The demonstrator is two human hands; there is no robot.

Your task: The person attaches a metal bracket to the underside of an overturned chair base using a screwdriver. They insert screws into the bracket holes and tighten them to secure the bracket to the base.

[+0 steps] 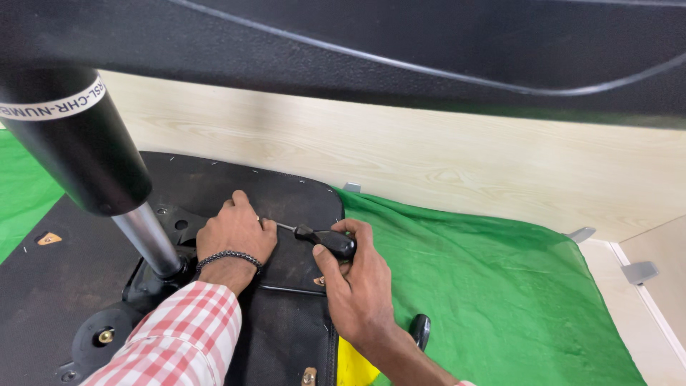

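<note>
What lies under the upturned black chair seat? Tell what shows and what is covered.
A green cloth spreads out from under the chair seat, over a pale wooden surface. How far the cloth reaches beneath the seat cannot be seen.

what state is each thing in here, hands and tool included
left hand: pressed flat on the chair underside
right hand: grip shut on the screwdriver
screwdriver: held level, tip hidden by the left hand
chair underside: facing up
gas cylinder: sticking up
green cloth: spread, wrinkled
</note>
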